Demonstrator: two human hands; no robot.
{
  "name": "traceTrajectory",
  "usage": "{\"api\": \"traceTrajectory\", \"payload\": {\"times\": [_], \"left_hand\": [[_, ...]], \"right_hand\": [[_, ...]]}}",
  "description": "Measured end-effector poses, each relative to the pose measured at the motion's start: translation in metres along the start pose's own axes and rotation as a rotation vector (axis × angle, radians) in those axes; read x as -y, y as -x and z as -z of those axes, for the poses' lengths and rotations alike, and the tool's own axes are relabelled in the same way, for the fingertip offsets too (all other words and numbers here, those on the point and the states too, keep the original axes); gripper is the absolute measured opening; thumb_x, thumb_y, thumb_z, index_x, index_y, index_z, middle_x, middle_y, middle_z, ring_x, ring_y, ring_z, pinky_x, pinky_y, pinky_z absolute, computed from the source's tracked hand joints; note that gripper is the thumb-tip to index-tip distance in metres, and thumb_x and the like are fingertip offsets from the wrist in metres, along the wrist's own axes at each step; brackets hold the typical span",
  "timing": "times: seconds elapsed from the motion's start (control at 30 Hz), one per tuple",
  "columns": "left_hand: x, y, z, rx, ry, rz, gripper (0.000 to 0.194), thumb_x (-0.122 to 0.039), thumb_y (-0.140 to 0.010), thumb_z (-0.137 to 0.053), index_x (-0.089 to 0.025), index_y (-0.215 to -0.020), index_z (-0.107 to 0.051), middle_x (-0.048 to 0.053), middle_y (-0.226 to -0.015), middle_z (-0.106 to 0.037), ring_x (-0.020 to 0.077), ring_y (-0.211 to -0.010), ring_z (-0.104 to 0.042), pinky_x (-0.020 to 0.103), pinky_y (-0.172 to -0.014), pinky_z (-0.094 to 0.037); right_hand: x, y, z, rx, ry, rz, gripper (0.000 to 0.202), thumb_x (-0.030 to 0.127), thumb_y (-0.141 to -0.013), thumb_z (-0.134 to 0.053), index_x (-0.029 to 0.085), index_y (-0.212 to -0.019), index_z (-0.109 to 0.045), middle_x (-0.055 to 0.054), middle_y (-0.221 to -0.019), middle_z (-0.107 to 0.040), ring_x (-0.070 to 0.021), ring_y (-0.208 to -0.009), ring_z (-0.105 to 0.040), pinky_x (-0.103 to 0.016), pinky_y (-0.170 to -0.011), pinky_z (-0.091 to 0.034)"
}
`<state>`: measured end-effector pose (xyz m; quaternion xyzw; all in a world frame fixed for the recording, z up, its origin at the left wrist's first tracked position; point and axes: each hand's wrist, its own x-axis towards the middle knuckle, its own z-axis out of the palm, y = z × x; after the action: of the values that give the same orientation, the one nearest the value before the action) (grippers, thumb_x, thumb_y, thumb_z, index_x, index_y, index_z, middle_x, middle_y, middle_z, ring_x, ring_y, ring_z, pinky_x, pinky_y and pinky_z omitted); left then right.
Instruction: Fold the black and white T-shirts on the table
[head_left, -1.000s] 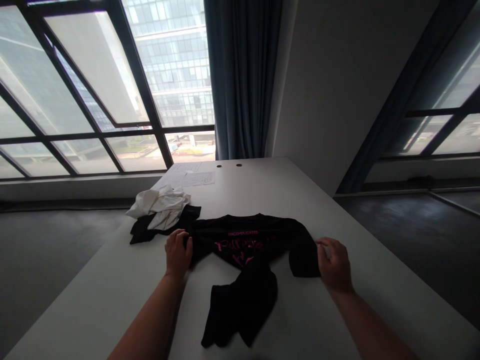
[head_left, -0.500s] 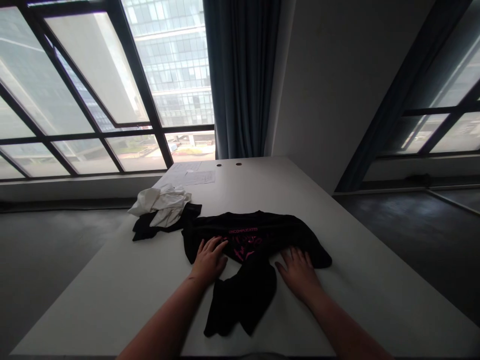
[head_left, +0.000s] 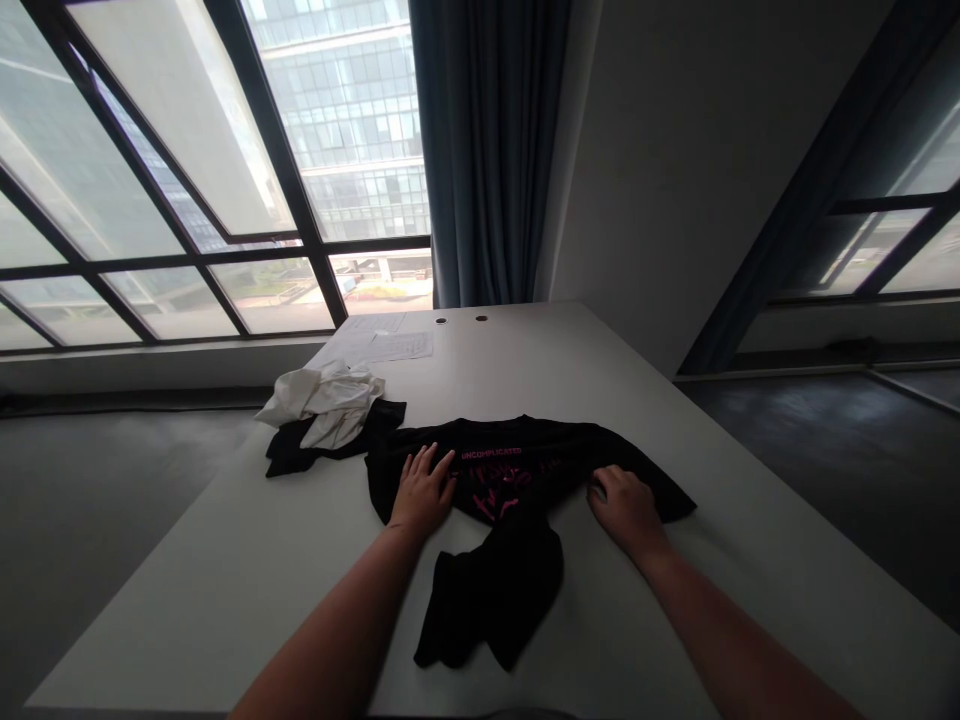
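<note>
A black T-shirt (head_left: pixel 570 450) with pink lettering across its chest lies crumpled on the white table, its lower part bunched toward me. My left hand (head_left: pixel 424 490) rests flat on the left side of the shirt, fingers stretched out beside the print. At the shirt's right side, my right hand (head_left: pixel 624 508) has its fingers curled against the near edge of the cloth, closed on the fabric. The fingertips of that hand are partly hidden.
A white garment (head_left: pixel 330 395) lies heaped on a black garment (head_left: pixel 289 450) at the table's left edge. Paper sheets (head_left: pixel 401 346) lie toward the far end of the white table (head_left: pixel 225 590). A blue curtain (head_left: pixel 491 150) hangs beyond it by the windows.
My right hand has shifted right and slightly forward, and its fingers have curled onto the shirt. The shirt's right end reaches further right. My left hand has moved slightly forward on the cloth.
</note>
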<state>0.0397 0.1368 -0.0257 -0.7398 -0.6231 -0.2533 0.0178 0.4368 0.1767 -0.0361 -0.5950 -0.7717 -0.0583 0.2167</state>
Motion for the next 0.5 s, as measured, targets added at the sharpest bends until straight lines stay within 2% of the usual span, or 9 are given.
{"api": "traceTrajectory", "payload": {"times": [0.1, 0.2, 0.33, 0.4, 0.5], "left_hand": [[0.002, -0.002, -0.005, 0.047, 0.001, 0.03, 0.042, -0.038, -0.1, -0.057, -0.03, -0.14, -0.065, 0.01, -0.153, -0.058, 0.0309, -0.145, -0.049, 0.057, -0.126, -0.029], [0.004, -0.002, -0.002, 0.055, 0.031, 0.034, 0.03, -0.036, -0.099, -0.057, -0.028, -0.125, -0.071, 0.008, -0.147, -0.062, 0.0292, -0.141, -0.053, 0.056, -0.125, -0.031], [0.003, -0.002, 0.008, 0.092, 0.088, 0.034, 0.018, -0.034, -0.099, -0.056, -0.025, -0.1, -0.072, 0.007, -0.142, -0.066, 0.0278, -0.135, -0.058, 0.055, -0.124, -0.033], [0.002, -0.002, 0.012, 0.114, 0.117, 0.021, 0.024, -0.035, -0.102, -0.05, -0.026, -0.099, -0.073, 0.005, -0.142, -0.067, 0.0262, -0.135, -0.058, 0.054, -0.124, -0.032], [0.0, -0.003, 0.017, 0.13, 0.162, 0.013, 0.038, -0.035, -0.108, -0.038, -0.027, -0.112, -0.074, 0.004, -0.14, -0.069, 0.0235, -0.135, -0.058, 0.052, -0.125, -0.032]], "right_hand": [[-0.001, -0.004, 0.001, -0.039, -0.023, -0.085, 0.016, 0.024, -0.088, -0.053, 0.02, -0.1, -0.063, -0.007, -0.091, -0.069, -0.0249, -0.085, -0.062, -0.036, -0.077, -0.041], [-0.002, -0.001, -0.002, -0.063, -0.065, -0.07, 0.027, 0.024, -0.088, -0.052, 0.019, -0.113, -0.063, -0.005, -0.089, -0.069, -0.0235, -0.082, -0.063, -0.036, -0.078, -0.04], [-0.002, 0.003, -0.002, -0.048, -0.07, -0.024, 0.034, 0.021, -0.09, -0.05, 0.021, -0.12, -0.066, -0.005, -0.092, -0.07, -0.0226, -0.084, -0.062, -0.036, -0.079, -0.041], [0.0, 0.003, 0.001, -0.068, -0.045, -0.003, 0.038, 0.021, -0.091, -0.051, 0.022, -0.125, -0.068, -0.007, -0.096, -0.07, -0.0241, -0.088, -0.062, -0.037, -0.081, -0.043], [0.006, 0.003, 0.006, -0.106, -0.008, 0.057, 0.045, 0.02, -0.09, -0.053, 0.025, -0.132, -0.069, -0.012, -0.118, -0.066, -0.0285, -0.108, -0.06, -0.042, -0.09, -0.046]]}}
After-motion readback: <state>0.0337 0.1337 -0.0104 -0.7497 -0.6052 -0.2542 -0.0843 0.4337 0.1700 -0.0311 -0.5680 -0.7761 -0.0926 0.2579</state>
